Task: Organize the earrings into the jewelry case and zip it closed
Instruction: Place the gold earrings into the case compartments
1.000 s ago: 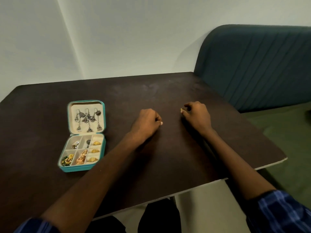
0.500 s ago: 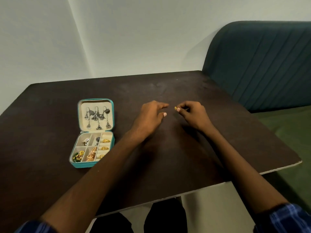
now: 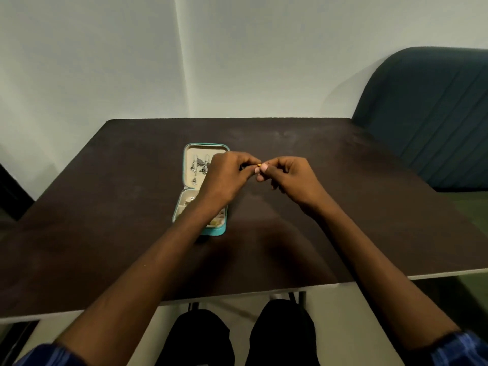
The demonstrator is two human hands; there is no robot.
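A small teal jewelry case (image 3: 188, 154) lies open on the dark table (image 3: 343, 207), its cream lid lined with silver dangling earrings (image 3: 196, 165). Its lower tray of compartments is mostly hidden behind my left forearm; a few gold pieces (image 3: 216, 221) show at its right edge. My left hand (image 3: 227, 175) and my right hand (image 3: 290, 178) meet fingertip to fingertip just right of the lid, above the table. Both pinch a tiny gold earring (image 3: 258, 165) between them.
A dark teal upholstered seat (image 3: 427, 114) stands at the right, beside the table. Pale walls meet in a corner behind. The table's near edge runs just above my knees (image 3: 237, 334).
My hands rose from the table and came together on the gold earring, which only the right held before. The view has swung left, so the case now sits central, behind my left arm.
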